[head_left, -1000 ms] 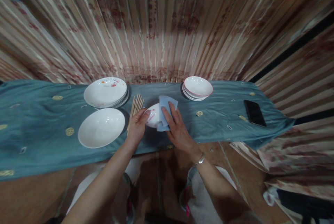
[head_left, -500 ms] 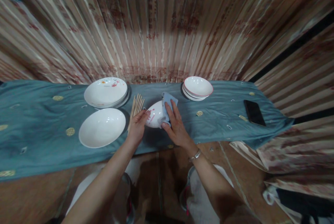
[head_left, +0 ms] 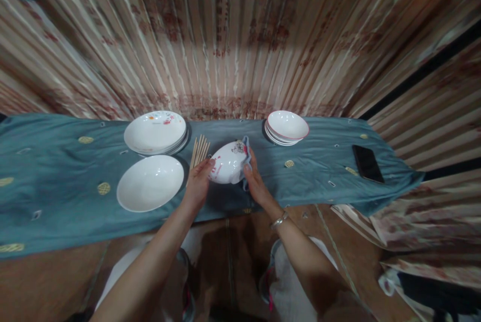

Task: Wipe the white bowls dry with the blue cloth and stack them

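Observation:
Between my hands, above the table's front part, a white bowl (head_left: 226, 164) with red and dark printed decoration is tipped so its outside faces me. My left hand (head_left: 200, 177) grips its left edge, thumb on the outer wall. At the bowl's right edge, my right hand (head_left: 256, 177) is closed on a blue cloth (head_left: 246, 162), which is folded over the rim. The fingertips behind the rim are partly hidden. Just left of the bowl lie several wooden chopsticks (head_left: 199, 150), partly covered by my left hand.
A stack of floral plates (head_left: 155, 131) stands back left, with a white deep dish (head_left: 150, 183) in front. Stacked red-rimmed bowls (head_left: 287, 125) sit back right. A black phone (head_left: 367, 163) lies farther right on the blue-green tablecloth (head_left: 315, 162). A curtain (head_left: 233, 76) hangs behind.
My right hand has slid with the cloth from the bowl's outer wall to its right rim, uncovering more of the printed side. My left hand keeps its hold.

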Available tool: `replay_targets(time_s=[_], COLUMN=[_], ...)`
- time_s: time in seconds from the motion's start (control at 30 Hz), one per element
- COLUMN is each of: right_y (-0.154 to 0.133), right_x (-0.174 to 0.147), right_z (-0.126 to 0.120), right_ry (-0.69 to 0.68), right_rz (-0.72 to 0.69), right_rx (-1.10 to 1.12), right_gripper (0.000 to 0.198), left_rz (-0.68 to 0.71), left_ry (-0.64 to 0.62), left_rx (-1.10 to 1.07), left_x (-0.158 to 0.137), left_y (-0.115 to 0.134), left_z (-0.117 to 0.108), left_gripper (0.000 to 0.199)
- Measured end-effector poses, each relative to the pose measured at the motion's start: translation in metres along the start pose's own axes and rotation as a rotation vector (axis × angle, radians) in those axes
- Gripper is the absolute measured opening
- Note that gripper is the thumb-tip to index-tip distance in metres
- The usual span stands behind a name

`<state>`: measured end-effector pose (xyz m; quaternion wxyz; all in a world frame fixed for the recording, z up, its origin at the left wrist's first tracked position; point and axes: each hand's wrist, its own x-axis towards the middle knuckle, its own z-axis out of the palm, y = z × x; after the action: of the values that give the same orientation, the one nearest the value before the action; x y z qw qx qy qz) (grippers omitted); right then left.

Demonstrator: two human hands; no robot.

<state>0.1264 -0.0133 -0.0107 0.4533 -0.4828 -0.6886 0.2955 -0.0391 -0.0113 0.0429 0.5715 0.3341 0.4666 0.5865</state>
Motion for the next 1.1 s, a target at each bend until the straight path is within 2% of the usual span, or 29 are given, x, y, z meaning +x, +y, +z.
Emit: replay_targets(time_s=[0.1,0.27,0.47,0.7,0.87,1.03,1.1], right_y=[0.006,0.011,0.009,0.015,0.012,0.005,0.001], right_x=[0.001,0.003,0.004,0.008,0.009,0.011,0.011], right_z=[0.004,0.0,-0.007,-0.016,-0.024,-0.034,-0.038], right_ry=[0.049,-0.018,0.029,0.049,0.075,0.101,0.113], right_rz=[0.092,0.141,0.153,0.145,0.131,0.138,0.152], right_rx=[0.161,0.334,0.327,0.342,0.357,0.372,0.377], right_gripper=[0.068,0.07,0.081,0.08,0.078,0.076,0.075], left_rz=[-0.002,-0.015,-0.031,0.004,0.024,-0.056,-0.058], left_ry=[0.012,0.003,-0.009,0.007,-0.069,-0.131,-0.114], left_rx=[-0.004,-0.077,-0.098,0.03,0.018,-0.07,-0.043], left_x=[-0.001,0.0,0.002,-0.003,-0.004,-0.003,-0.003], left_y=[0.001,0.001,0.001,0.004,-0.004,-0.014,-0.016], left_z=[0.0,0.0,0.0,0.004,0.004,0.006,0.007], left_gripper=[0.034,0.032,0.03,0.029,0.026,0.039,0.046])
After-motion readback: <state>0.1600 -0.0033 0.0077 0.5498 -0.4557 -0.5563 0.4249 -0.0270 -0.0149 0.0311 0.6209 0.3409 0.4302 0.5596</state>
